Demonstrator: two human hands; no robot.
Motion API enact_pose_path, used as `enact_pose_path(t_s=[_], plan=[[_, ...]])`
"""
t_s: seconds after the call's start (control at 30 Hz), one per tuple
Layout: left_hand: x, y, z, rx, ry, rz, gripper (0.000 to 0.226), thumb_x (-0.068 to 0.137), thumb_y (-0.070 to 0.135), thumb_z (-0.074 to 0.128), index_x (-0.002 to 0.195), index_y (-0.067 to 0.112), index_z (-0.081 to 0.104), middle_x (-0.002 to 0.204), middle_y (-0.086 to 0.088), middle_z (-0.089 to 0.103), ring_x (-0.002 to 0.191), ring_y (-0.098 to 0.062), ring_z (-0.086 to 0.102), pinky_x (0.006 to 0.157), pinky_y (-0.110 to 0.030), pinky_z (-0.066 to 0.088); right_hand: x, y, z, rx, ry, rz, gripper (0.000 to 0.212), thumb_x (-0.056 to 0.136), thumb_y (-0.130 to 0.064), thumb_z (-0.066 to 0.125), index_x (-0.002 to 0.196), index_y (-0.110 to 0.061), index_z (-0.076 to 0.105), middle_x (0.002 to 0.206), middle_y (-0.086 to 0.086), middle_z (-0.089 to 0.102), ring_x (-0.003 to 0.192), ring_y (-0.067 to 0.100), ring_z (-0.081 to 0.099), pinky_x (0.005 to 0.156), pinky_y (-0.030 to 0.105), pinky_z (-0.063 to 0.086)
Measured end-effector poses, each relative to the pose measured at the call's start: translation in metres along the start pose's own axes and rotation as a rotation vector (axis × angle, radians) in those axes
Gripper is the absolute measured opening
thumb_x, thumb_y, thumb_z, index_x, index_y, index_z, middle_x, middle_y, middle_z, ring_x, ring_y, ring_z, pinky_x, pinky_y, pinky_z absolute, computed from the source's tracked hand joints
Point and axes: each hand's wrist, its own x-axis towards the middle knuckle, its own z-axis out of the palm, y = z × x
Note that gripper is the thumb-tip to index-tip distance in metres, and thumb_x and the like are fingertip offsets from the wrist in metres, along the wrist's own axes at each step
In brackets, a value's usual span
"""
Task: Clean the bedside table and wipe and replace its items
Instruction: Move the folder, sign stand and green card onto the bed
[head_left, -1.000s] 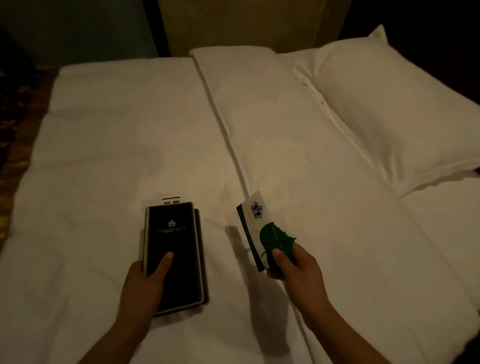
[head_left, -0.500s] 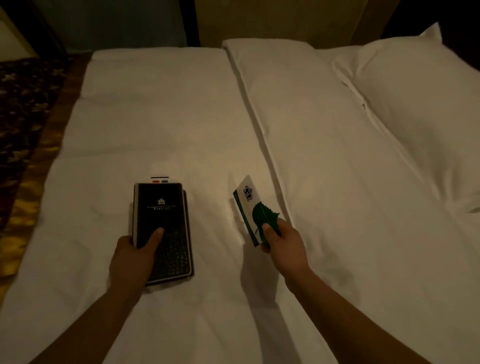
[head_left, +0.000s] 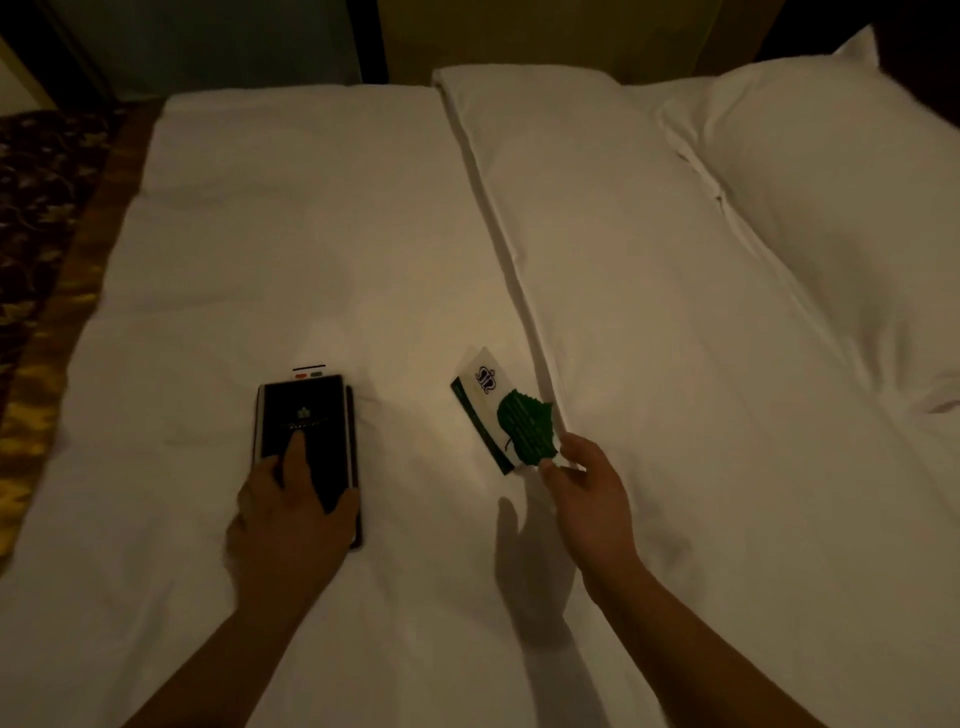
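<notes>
Sliding the left hand (head_left: 283, 519) further over the booklet (head_left: 306, 415) on the bed (head_left: 311, 234), gripping it; pinching the leaf card (head_left: 498, 415) by its corner with the right hand (head_left: 587, 493), tipping it lower, probably putting both down for wiping.

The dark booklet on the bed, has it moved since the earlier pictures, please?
Yes. The dark booklet has shifted left, away from the duvet fold, held by the left hand.

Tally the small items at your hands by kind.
dark booklets: 2, stacked under the left hand
white slip with coloured dots: 1, peeking out beyond them
leaf card: 1, pinched in the right hand
Total: 4
</notes>
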Motion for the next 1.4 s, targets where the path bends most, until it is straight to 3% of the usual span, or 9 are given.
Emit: enact_pose_path(t_s=[0.1,0.33,0.43,0.57,0.73,0.93,1.17,1.4], plan=[[-0.022,0.037,0.003,-0.023,-0.072,0.165,0.086,0.088,0.051,0.059,0.158,0.025,0.017,0.155,-0.019,0.03,0.141,-0.038,0.029,0.114,-0.058,0.027,-0.009,0.006,-0.02,-0.013,0.004,-0.038,0.039,0.093,-0.025,0.061,0.131,-0.031,0.053,0.128,-0.008,0.057,0.109,0.012,0.059,0.093,0.039,0.054],[-0.085,0.117,0.02,-0.019,-0.178,0.459,0.088,0.077,0.074,0.019,0.156,0.037,0.008,0.164,-0.008,0.016,0.153,-0.026,0.004,0.122,-0.053,0.004,-0.028,0.02,-0.085,-0.089,0.053,-0.104,0.038,0.092,-0.031,0.061,0.13,-0.033,0.055,0.126,-0.015,0.058,0.106,0.004,0.058,0.086,0.026,0.051],[-0.113,0.144,0.03,0.025,-0.216,0.537,0.084,0.082,0.072,0.022,0.156,0.038,0.003,0.165,-0.009,0.012,0.153,-0.027,0.001,0.122,-0.054,0.002,-0.04,0.027,-0.117,-0.167,0.092,-0.162,0.037,0.093,-0.031,0.06,0.13,-0.034,0.055,0.124,-0.017,0.057,0.104,0.003,0.058,0.086,0.026,0.053],[-0.152,0.182,0.041,0.031,-0.243,0.627,0.081,0.085,0.069,0.027,0.156,0.04,0.0,0.166,-0.007,0.011,0.154,-0.026,0.001,0.123,-0.054,0.002,-0.057,0.04,-0.165,-0.203,0.148,-0.189,0.036,0.093,-0.034,0.06,0.129,-0.037,0.055,0.12,-0.022,0.055,0.1,-0.003,0.056,0.078,0.012,0.046],[-0.201,0.22,0.055,0.037,-0.284,0.73,0.081,0.086,0.069,0.027,0.156,0.04,0.0,0.166,-0.005,0.009,0.154,-0.024,-0.002,0.123,-0.052,0.001,-0.084,0.061,-0.227,-0.165,0.227,-0.156,0.037,0.093,-0.031,0.06,0.13,-0.034,0.055,0.121,-0.019,0.057,0.104,0.0,0.056,0.086,0.023,0.05],[-0.256,0.26,0.071,0.085,-0.315,0.856,0.08,0.086,0.07,0.023,0.155,0.042,-0.004,0.166,-0.006,0.009,0.154,-0.025,-0.003,0.123,-0.052,0.004,-0.117,0.089,-0.289,-0.134,0.317,-0.118,0.037,0.093,-0.031,0.062,0.129,-0.034,0.055,0.119,-0.018,0.057,0.105,0.0,0.055,0.089,0.027,0.051],[-0.331,0.303,0.094,0.07,-0.374,0.977,0.079,0.086,0.071,0.022,0.156,0.041,0.001,0.166,-0.006,0.014,0.154,-0.026,0.0,0.124,-0.051,0.007,-0.16,0.129,-0.366,-0.142,0.433,-0.092,0.039,0.091,-0.034,0.063,0.129,-0.038,0.055,0.119,-0.024,0.055,0.107,-0.007,0.053,0.082,0.017,0.045],[-0.412,0.341,0.122,0.06,-0.452,1.119,0.08,0.084,0.071,0.016,0.156,0.039,0.002,0.165,-0.006,0.014,0.153,-0.025,0.0,0.123,-0.051,0.008,-0.208,0.187,-0.446,-0.148,0.551,0.031,0.04,0.089,-0.033,0.064,0.129,-0.036,0.056,0.114,-0.019,0.055,0.1,-0.001,0.056,0.075,0.006,0.038]])
